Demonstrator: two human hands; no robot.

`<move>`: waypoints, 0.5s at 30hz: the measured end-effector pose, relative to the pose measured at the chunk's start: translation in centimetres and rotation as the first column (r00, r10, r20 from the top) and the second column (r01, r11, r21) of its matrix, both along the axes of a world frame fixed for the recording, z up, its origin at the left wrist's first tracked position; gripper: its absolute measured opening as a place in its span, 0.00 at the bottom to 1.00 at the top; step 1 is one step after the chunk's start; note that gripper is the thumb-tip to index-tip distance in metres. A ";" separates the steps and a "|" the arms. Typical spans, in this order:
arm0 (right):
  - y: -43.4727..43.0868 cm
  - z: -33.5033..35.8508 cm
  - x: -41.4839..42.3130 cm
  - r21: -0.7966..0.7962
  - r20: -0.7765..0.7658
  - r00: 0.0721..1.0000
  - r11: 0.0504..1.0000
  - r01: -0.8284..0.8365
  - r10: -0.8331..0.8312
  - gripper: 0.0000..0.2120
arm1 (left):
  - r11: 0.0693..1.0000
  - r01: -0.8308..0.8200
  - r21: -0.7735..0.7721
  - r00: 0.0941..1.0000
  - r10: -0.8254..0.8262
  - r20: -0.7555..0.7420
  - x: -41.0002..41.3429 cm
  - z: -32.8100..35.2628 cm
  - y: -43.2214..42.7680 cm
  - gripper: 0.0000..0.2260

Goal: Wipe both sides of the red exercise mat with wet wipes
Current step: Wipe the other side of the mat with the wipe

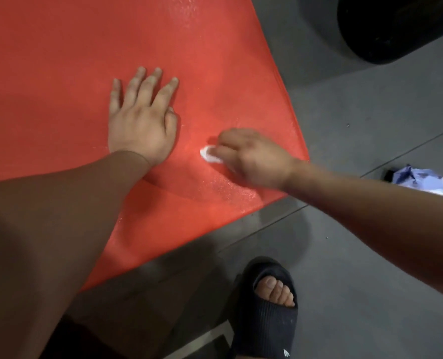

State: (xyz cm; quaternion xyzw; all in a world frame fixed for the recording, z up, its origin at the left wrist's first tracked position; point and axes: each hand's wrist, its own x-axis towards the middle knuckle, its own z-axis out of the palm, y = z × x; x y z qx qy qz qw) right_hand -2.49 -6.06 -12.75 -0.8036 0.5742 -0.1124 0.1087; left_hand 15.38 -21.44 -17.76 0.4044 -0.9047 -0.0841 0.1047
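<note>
White wipe (210,154) pinched in right hand (251,158) grip.

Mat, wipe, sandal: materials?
Mat: looks like foam or rubbery plastic, finely textured, with a wet sheen where wiped. Wipe under the right hand: white, soft, probably nonwoven cloth; mostly hidden. Sandal: black, matte, ribbed, likely moulded foam.

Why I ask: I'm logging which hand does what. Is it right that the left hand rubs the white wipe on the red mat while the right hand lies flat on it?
Not quite: the hands are swapped. The head view shows the right hand rubbing the white wipe on the red mat, while the left hand lies flat on it.
</note>
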 end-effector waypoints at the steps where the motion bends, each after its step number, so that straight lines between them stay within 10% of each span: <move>1: -1.6 -0.1 -1.1 -0.032 -0.010 0.999 0.998 0.050 -0.051 0.10 | 1.000 -0.011 -0.002 1.000 0.011 0.002 0.0 0.0 0.0 0.25; 6: -7.4 -0.5 -4.5 -0.142 -0.007 0.860 0.851 0.505 -0.511 0.13 | 0.986 -0.163 -0.019 0.986 0.163 0.024 0.2 0.1 0.2 0.26; 15: -3.8 -0.2 1.0 0.015 0.032 0.983 0.983 -0.182 0.182 0.09 | 0.951 -0.301 0.071 0.952 0.304 -0.037 0.2 -0.1 -0.3 0.28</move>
